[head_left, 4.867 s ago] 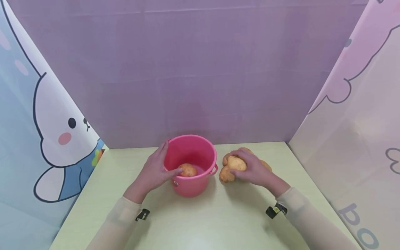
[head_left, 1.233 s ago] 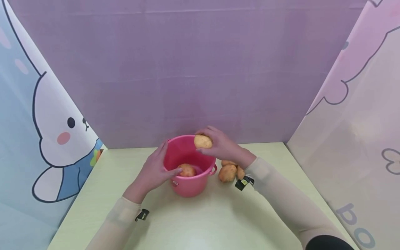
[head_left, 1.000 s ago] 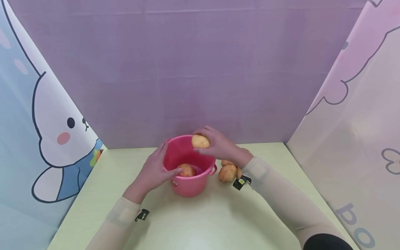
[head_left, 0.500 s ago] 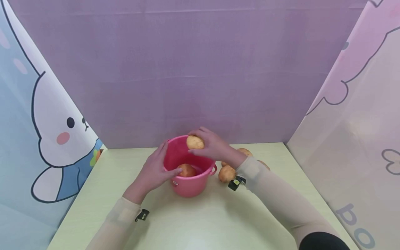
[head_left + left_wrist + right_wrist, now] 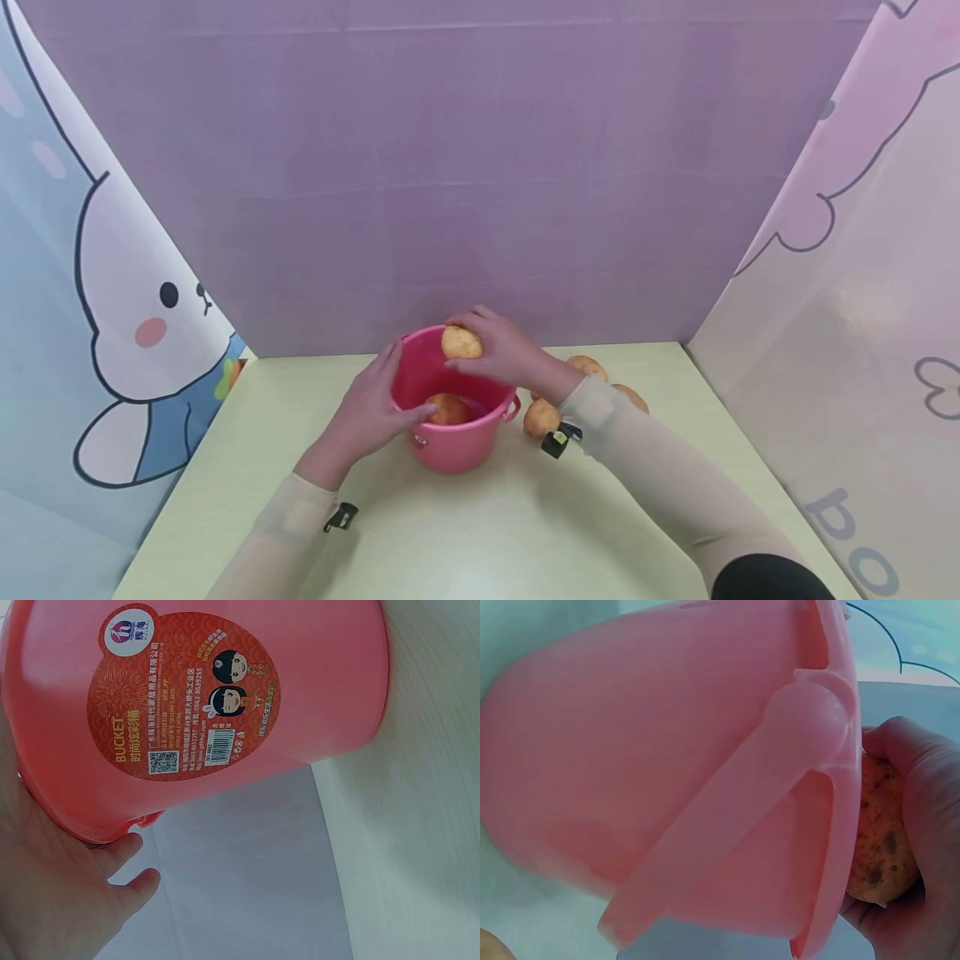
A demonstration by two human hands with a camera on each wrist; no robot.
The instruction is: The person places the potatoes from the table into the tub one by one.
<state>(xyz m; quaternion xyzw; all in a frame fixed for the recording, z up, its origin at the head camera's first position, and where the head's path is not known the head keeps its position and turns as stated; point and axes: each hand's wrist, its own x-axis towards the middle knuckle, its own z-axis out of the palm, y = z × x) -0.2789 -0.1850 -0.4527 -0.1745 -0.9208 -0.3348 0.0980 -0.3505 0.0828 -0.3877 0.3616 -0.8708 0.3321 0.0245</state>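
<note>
A pink plastic bucket stands upright on the table, its mouth facing up. My left hand holds its left rim, thumb laid across the front edge; in the left wrist view two fingertips extend past the rim beside a red label. One potato lies inside at the bottom. Over the bucket's mouth, toward the back, my right hand grips a second potato between thumb and fingers. The right wrist view shows this potato, dark-spotted, just beyond the rim, partly hidden by it.
Several more potatoes lie on the pale table right of the bucket, some partly behind my right forearm. The bucket's handle hangs down on its right side. A purple backdrop rises behind, with printed panels on both sides.
My right hand has picked up a potato from the pile and carried it left over the bucket, drifting slightly further left in the last second. The left hand has stayed on the rim.
</note>
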